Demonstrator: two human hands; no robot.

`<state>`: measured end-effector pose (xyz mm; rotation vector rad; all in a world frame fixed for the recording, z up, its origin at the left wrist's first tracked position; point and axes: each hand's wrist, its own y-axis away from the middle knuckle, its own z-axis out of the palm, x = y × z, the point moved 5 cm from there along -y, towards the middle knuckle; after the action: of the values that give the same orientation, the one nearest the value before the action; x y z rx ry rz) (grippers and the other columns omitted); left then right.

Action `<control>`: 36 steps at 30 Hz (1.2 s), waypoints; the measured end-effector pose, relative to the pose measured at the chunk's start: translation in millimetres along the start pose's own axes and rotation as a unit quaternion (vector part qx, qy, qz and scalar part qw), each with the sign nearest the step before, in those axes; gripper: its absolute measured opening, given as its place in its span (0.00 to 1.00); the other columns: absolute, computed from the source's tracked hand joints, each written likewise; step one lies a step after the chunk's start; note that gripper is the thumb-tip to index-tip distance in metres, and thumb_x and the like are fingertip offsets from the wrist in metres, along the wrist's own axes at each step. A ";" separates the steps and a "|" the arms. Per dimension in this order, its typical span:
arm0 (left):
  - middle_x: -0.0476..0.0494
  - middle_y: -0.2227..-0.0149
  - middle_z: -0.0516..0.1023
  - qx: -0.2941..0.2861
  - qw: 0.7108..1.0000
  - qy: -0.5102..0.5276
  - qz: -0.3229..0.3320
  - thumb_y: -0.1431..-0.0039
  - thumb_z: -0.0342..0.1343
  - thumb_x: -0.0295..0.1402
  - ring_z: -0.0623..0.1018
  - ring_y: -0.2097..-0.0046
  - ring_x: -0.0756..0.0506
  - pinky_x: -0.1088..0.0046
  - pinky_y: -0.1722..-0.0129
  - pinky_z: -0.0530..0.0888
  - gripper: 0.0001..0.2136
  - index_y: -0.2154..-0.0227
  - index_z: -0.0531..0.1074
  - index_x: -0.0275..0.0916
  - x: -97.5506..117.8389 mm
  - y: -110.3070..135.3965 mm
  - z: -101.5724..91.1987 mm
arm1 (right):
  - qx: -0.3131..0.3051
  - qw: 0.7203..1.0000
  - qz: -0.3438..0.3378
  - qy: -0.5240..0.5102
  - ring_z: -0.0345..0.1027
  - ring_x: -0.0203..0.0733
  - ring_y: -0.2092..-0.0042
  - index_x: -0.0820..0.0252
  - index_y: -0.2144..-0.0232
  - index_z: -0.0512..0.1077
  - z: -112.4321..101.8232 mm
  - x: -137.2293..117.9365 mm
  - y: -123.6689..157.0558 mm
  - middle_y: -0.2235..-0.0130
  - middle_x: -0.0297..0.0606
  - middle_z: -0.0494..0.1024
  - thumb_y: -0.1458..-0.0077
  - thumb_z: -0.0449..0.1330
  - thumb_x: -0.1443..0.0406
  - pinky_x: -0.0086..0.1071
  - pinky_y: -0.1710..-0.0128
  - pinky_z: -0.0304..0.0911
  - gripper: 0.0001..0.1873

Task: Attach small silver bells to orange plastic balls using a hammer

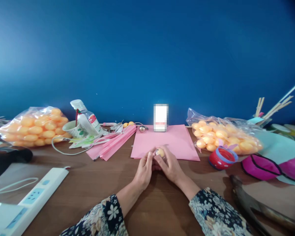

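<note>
My left hand (145, 167) and my right hand (169, 165) come together just in front of a stack of pink paper (184, 141). Between them they hold a small shiny ball (159, 152), silvery with a yellowish patch. Fingers of both hands are closed around it, thumbs on top, and its underside is hidden. A similar shiny ball (142, 128) lies at the back left corner of the pink paper. Beside the stack, to the left, are folded pink paper strips (118, 142).
Bags of orange balls stand left (36, 127) and right (223, 136). A plastic bottle (88, 114) leans by a paper cup (75, 129). A blurred-out upright screen (160, 118) is behind. Red cup (222, 159), magenta pouch (260, 166), curved dark object (258, 208) and power strip (36, 196) lie around.
</note>
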<state>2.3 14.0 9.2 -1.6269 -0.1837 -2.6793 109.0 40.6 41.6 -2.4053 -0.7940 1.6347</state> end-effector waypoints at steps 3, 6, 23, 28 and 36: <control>0.43 0.71 0.76 0.014 1.000 0.021 -0.004 0.46 0.51 0.46 0.75 0.71 0.49 0.73 0.70 0.72 0.25 0.49 0.64 0.36 0.9 0.8 -0.3 | 0.060 0.994 0.063 -0.069 0.67 0.39 0.66 0.59 0.62 0.64 -7.7 4.6 -2.8 0.66 0.37 0.71 0.45 0.53 0.60 0.32 0.64 0.65 0.10; 0.44 0.72 0.75 0.028 0.999 0.022 0.003 0.47 0.52 0.47 0.75 0.72 0.50 0.74 0.71 0.72 0.25 0.51 0.65 0.34 2.9 0.8 -0.6 | 0.109 0.970 0.128 -0.172 0.66 0.34 0.72 0.58 0.63 0.62 -12.7 14.7 -3.8 0.68 0.34 0.70 0.47 0.54 0.60 0.28 0.73 0.64 0.10; 0.43 0.72 0.75 0.008 1.000 -0.020 -0.004 0.47 0.53 0.45 0.75 0.73 0.50 0.73 0.71 0.72 0.22 0.56 0.69 0.33 0.3 -0.5 -0.3 | 0.109 0.976 0.138 -0.128 0.52 0.32 0.84 0.58 0.83 0.62 -12.9 11.2 -6.1 0.87 0.27 0.59 0.42 0.47 0.57 0.27 0.83 0.50 0.20; 0.44 0.73 0.75 0.007 1.000 -0.028 0.002 0.49 0.55 0.45 0.75 0.72 0.50 0.73 0.71 0.72 0.21 0.58 0.69 0.34 2.0 0.3 1.3 | 0.067 0.993 0.086 -0.031 0.59 0.35 0.78 0.57 0.82 0.61 -9.5 3.8 -4.8 0.82 0.30 0.63 0.40 0.45 0.57 0.30 0.76 0.57 0.20; 0.40 0.59 0.75 0.015 1.000 -0.002 0.024 0.51 0.59 0.39 0.76 0.59 0.44 0.63 0.56 0.72 0.21 0.53 0.67 0.39 2.7 -1.3 0.7 | 0.034 0.997 -0.015 0.061 0.63 0.45 0.53 0.59 0.55 0.63 -5.4 -8.3 1.4 0.55 0.44 0.67 0.39 0.43 0.62 0.39 0.53 0.60 0.15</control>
<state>1.6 15.5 11.8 -1.6068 -0.1828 -2.6256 112.1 36.3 50.1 -2.4085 -0.7382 1.4631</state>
